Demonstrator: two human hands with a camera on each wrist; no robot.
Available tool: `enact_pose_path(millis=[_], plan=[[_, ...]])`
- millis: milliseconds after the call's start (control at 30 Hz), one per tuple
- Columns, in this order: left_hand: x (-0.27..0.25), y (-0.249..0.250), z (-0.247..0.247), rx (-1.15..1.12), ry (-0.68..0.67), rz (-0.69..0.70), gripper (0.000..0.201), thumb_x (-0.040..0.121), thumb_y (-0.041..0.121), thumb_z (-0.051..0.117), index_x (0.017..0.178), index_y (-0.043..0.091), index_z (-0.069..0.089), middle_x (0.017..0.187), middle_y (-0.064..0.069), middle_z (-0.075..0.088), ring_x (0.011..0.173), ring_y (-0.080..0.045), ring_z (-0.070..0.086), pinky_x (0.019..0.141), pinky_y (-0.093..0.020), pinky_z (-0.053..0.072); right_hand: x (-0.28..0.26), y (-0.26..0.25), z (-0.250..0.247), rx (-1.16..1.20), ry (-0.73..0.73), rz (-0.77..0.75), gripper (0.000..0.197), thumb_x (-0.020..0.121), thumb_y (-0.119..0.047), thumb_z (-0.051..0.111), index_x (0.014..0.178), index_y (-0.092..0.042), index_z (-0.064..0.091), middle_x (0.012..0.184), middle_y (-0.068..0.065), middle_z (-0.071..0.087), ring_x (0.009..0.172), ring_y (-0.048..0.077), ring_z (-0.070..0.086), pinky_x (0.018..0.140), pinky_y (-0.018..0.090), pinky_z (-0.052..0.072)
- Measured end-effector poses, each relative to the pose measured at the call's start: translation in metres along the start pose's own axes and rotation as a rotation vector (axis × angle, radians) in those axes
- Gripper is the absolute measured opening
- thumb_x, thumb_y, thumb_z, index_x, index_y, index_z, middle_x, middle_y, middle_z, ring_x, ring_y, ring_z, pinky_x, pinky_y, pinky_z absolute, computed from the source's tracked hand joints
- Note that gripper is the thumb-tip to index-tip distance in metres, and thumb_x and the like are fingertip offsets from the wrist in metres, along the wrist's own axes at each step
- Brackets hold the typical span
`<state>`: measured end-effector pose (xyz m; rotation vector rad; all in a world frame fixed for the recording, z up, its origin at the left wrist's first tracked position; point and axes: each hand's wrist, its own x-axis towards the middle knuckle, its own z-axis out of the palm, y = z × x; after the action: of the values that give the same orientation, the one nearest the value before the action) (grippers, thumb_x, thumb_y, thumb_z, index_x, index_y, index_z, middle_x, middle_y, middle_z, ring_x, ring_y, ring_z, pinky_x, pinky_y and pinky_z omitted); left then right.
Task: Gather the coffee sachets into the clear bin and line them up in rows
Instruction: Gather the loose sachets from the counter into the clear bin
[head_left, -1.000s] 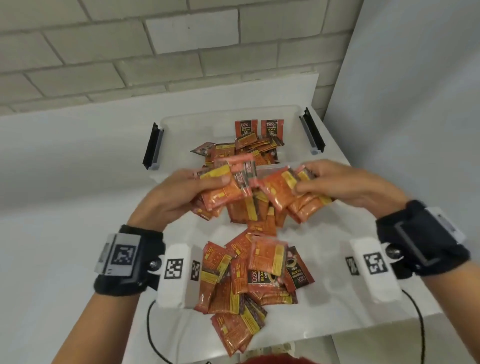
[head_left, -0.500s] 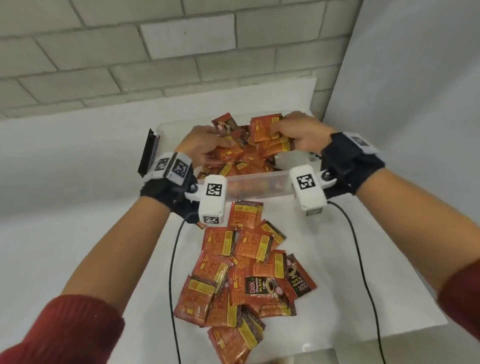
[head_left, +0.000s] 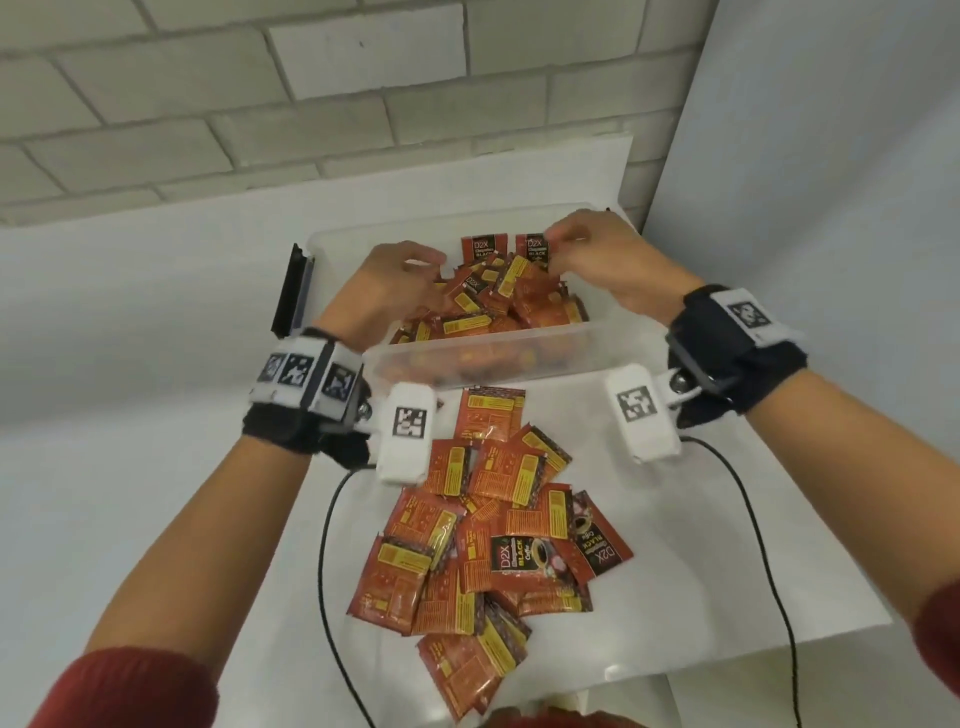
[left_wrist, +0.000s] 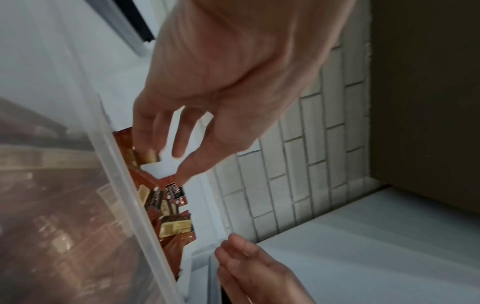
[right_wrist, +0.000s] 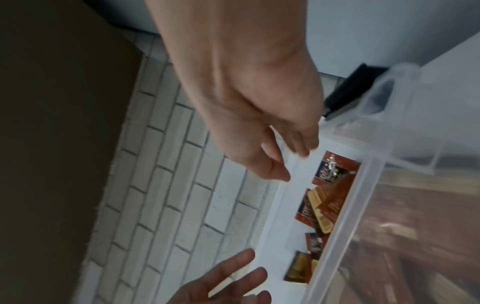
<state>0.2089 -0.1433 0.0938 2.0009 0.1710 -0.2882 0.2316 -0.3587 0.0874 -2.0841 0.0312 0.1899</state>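
Observation:
A clear bin (head_left: 493, 340) at the back of the white table holds a loose heap of orange coffee sachets (head_left: 498, 301). Two dark-faced sachets (head_left: 483, 249) stand upright against its far wall. More sachets lie in a pile (head_left: 493, 530) on the table in front of the bin. My left hand (head_left: 410, 270) hovers over the heap's left part, fingers relaxed and holding nothing (left_wrist: 166, 160). My right hand (head_left: 576, 244) hangs at the bin's far right by the right upright sachet (right_wrist: 332, 170), fingers loose and empty (right_wrist: 291, 164).
A black latch (head_left: 291, 291) sticks up at the bin's left end. A brick wall (head_left: 363, 104) stands behind and a grey panel (head_left: 831, 208) on the right. Black cables (head_left: 324, 545) run from both wrists across the table to its front edge.
Both hands carried bunches of sachets from above the table pile forward over the bin and let them go. The sachets now lie in the bin and both hands are empty.

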Motion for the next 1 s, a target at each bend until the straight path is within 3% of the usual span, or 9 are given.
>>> enact_pose_path(millis=[133, 267, 433, 533, 633, 733, 833, 933, 1000], plan=[[-0.047, -0.016, -0.002, 0.098, -0.083, 0.075, 0.027, 0.086, -0.007, 0.059, 0.103, 0.013, 0.064, 0.097, -0.002, 0.065, 0.090, -0.014, 0.063, 0.075, -0.023, 0.051, -0.053, 0.001, -0.009, 0.071, -0.237, -0.065, 0.009, 0.087, -0.006, 0.066, 0.094, -0.011, 0.068, 0.099, -0.002, 0.067, 0.092, 0.007, 0.063, 0.077, 0.013, 0.049], [-0.065, -0.054, 0.014, 0.347, -0.079, 0.025, 0.022, 0.093, 0.003, 0.053, 0.103, 0.019, 0.064, 0.109, -0.002, 0.063, 0.091, -0.014, 0.061, 0.074, -0.025, 0.052, -0.079, 0.028, 0.023, -0.169, -0.482, -0.030, 0.021, 0.089, -0.013, 0.064, 0.110, -0.011, 0.066, 0.106, -0.004, 0.067, 0.095, 0.009, 0.063, 0.080, 0.016, 0.049], [-0.060, -0.098, 0.021, 0.476, -0.105, -0.027, 0.041, 0.101, 0.017, 0.041, 0.138, 0.035, 0.046, 0.138, -0.007, 0.050, 0.124, -0.030, 0.048, 0.102, -0.048, 0.043, -0.073, 0.055, 0.064, -0.464, -0.560, -0.184, 0.047, 0.098, -0.021, 0.054, 0.144, -0.026, 0.041, 0.129, 0.004, 0.050, 0.102, 0.014, 0.051, 0.076, 0.014, 0.042], [-0.057, -0.113, 0.026, 0.677, -0.046, -0.105, 0.035, 0.102, 0.029, 0.040, 0.136, 0.028, 0.046, 0.138, -0.014, 0.041, 0.131, -0.035, 0.030, 0.108, -0.045, 0.029, -0.066, 0.065, 0.075, -0.626, -0.544, -0.151, 0.042, 0.095, -0.038, 0.056, 0.135, -0.025, 0.050, 0.148, 0.014, 0.026, 0.132, 0.029, 0.037, 0.104, 0.032, 0.037], [-0.059, -0.115, 0.032, 0.668, 0.067, -0.145, 0.033, 0.092, 0.033, 0.061, 0.121, 0.020, 0.053, 0.134, -0.014, 0.037, 0.129, -0.033, 0.024, 0.102, -0.043, 0.031, -0.066, 0.069, 0.083, -0.616, -0.456, -0.125, 0.028, 0.087, -0.036, 0.068, 0.106, -0.018, 0.055, 0.150, 0.012, 0.022, 0.135, 0.030, 0.033, 0.105, 0.039, 0.040], [-0.056, -0.117, 0.034, 0.680, 0.112, -0.139, 0.043, 0.082, 0.033, 0.073, 0.114, 0.017, 0.051, 0.130, -0.011, 0.041, 0.125, -0.032, 0.031, 0.098, -0.045, 0.034, -0.066, 0.069, 0.087, -0.649, -0.423, -0.121, 0.047, 0.085, -0.030, 0.071, 0.121, -0.012, 0.047, 0.156, 0.015, 0.016, 0.142, 0.033, 0.021, 0.111, 0.043, 0.033], [-0.054, -0.115, 0.032, 0.636, 0.117, -0.169, 0.064, 0.074, 0.031, 0.081, 0.123, 0.014, 0.043, 0.127, -0.010, 0.042, 0.122, -0.033, 0.039, 0.098, -0.048, 0.040, -0.062, 0.070, 0.085, -0.642, -0.431, -0.067, 0.065, 0.087, -0.028, 0.070, 0.138, -0.006, 0.036, 0.153, 0.015, 0.026, 0.142, 0.035, 0.022, 0.112, 0.046, 0.031], [-0.055, -0.112, 0.020, 0.490, 0.096, -0.103, 0.037, 0.086, 0.026, 0.069, 0.111, 0.005, 0.053, 0.112, -0.017, 0.058, 0.102, -0.033, 0.058, 0.084, -0.040, 0.048, -0.058, 0.077, 0.082, -0.616, -0.433, -0.063, 0.037, 0.089, -0.034, 0.066, 0.117, -0.011, 0.054, 0.136, 0.015, 0.049, 0.131, 0.038, 0.039, 0.104, 0.050, 0.040], [-0.060, -0.105, 0.009, 0.422, 0.042, -0.070, 0.027, 0.093, 0.030, 0.060, 0.103, 0.004, 0.060, 0.100, -0.016, 0.064, 0.091, -0.029, 0.061, 0.079, -0.034, 0.046, -0.060, 0.078, 0.075, -0.550, -0.400, -0.058, 0.031, 0.092, -0.033, 0.062, 0.116, -0.016, 0.053, 0.125, 0.017, 0.055, 0.122, 0.038, 0.048, 0.097, 0.049, 0.046]])
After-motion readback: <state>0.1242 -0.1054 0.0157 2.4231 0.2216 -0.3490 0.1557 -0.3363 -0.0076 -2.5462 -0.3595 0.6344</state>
